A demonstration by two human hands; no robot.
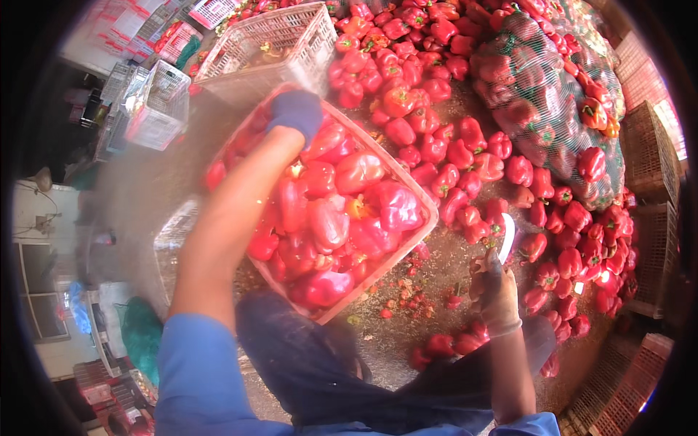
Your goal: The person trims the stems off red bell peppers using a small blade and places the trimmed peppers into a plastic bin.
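Observation:
My left hand, in a dark blue glove, reaches over the far corner of a red plastic crate. The back of the glove faces me, and its fingers and anything in them are hidden. Red bell peppers fill the crate, which stands tilted in front of my knees. On the right, my right hand wears a light glove with darkened fingers. It grips a knife with a curved, bright blade pointing up and away from me. Loose red peppers lie on the floor just beyond the blade.
A pale plastic crate stands beyond the red one. A large heap of peppers spreads behind it. At the right is a green mesh sack full of peppers. Pepper scraps litter the floor. Stacked crates line the right side.

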